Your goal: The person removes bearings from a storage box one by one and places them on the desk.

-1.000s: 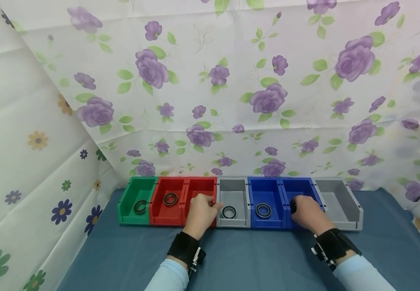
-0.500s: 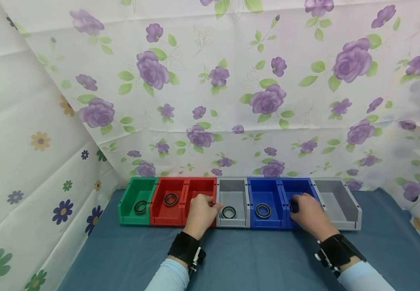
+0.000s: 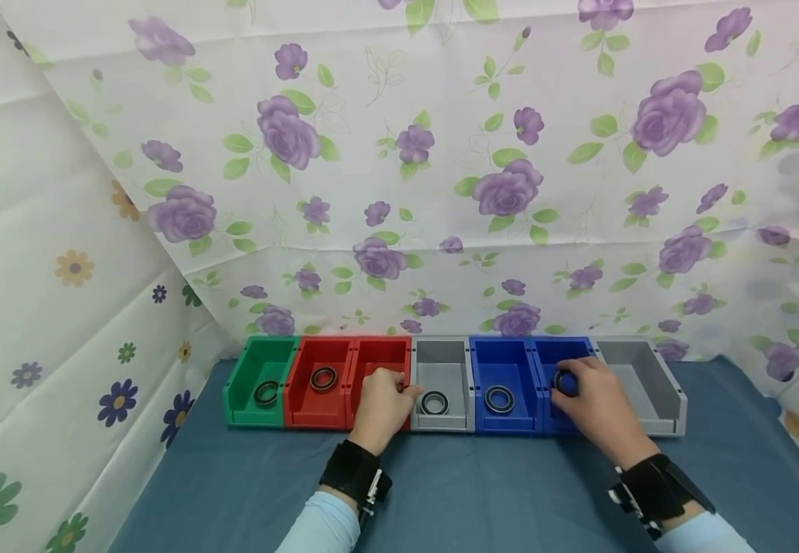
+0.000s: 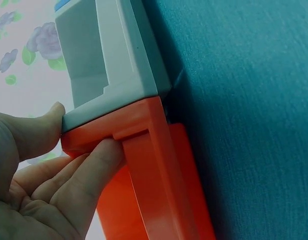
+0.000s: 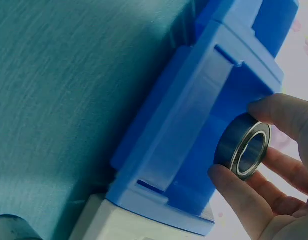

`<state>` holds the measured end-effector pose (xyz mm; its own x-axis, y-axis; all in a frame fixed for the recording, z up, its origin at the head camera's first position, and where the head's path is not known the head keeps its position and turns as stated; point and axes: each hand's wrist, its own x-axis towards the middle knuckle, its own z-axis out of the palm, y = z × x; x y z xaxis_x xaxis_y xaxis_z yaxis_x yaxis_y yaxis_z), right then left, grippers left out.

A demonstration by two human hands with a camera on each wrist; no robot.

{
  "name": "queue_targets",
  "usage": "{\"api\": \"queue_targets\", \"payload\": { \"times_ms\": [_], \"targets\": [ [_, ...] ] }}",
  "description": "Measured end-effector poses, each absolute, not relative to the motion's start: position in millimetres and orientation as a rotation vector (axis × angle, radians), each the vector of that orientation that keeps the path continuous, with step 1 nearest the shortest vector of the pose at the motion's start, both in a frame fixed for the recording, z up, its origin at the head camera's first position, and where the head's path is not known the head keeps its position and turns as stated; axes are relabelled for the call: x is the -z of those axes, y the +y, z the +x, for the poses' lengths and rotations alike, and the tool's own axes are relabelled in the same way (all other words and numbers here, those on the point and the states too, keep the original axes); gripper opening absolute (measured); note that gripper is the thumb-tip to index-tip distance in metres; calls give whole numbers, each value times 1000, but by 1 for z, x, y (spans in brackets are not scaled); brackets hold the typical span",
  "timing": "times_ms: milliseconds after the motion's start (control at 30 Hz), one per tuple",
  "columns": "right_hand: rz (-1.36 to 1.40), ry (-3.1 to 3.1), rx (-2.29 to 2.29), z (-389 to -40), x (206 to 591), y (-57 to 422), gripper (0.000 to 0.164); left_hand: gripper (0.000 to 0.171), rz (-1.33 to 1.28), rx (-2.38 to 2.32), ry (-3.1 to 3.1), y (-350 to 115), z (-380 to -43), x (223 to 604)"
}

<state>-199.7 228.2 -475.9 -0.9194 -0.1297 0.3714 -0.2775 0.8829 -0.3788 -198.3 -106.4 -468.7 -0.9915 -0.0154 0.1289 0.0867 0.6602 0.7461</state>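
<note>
- Pinching a black, silver-edged bearing ring, tilted on its edge, between thumb and finger, the right hand held it at the mouth of the rightmost blue plastic bin.
- The left hand, well apart leftward, pinched the joined walls of a red plastic bin and a grey plastic bin.
- Blue cloth lay beneath; a purple-flowered sheet hung behind.

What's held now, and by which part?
Right grip: a dark ring, by its outer rim. Left grip: red bin and grey bin, by their adjoining walls.
</note>
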Motion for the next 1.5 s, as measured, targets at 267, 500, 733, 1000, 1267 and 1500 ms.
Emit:
{"api": "queue_targets", "payload": {
  "times_ms": [267,500,733,1000,1267,1500],
  "targets": [
    [281,-2709,-662,-184,469,228,46,16,-77,1240,-2757,-105,-197,470],
    [263,-2714,-648,-170,461,231,47,16,-101,1228,-2748,-106,-198,468],
    [251,-2626,-630,-156,450,232,47,21,-117,1205,-2738,-107,-199,468],
    [289,-2510,-564,-141,445,236,47,13,-104,1227,-2741,-107,-198,469],
    [249,-2520,-544,-125,451,249,46,17,-121,1214,-2737,-107,-200,472],
    [131,-2657,-547,-111,467,252,48,13,-101,1233,-2731,-108,-199,470]
  ]
}}
